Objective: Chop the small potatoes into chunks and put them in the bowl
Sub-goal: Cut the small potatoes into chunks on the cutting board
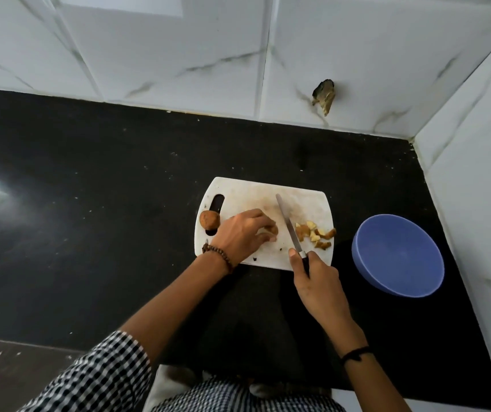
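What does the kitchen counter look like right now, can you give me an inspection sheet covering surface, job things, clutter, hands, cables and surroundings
Surface: black counter, speckled with pale crumbs, glare at the left.
Job's things: white cutting board; whole potato at its handle slot; cut chunks at its right edge; blue bowl to the right, off the board, nothing in it.
Clutter: nothing seen beyond crumbs.
Hands: left hand on a potato piece, mostly hidden; right hand grips the knife, blade between piece and chunks.
Cables: nothing seen.
Surroundings: white marbled wall tiles, one with a broken hole.
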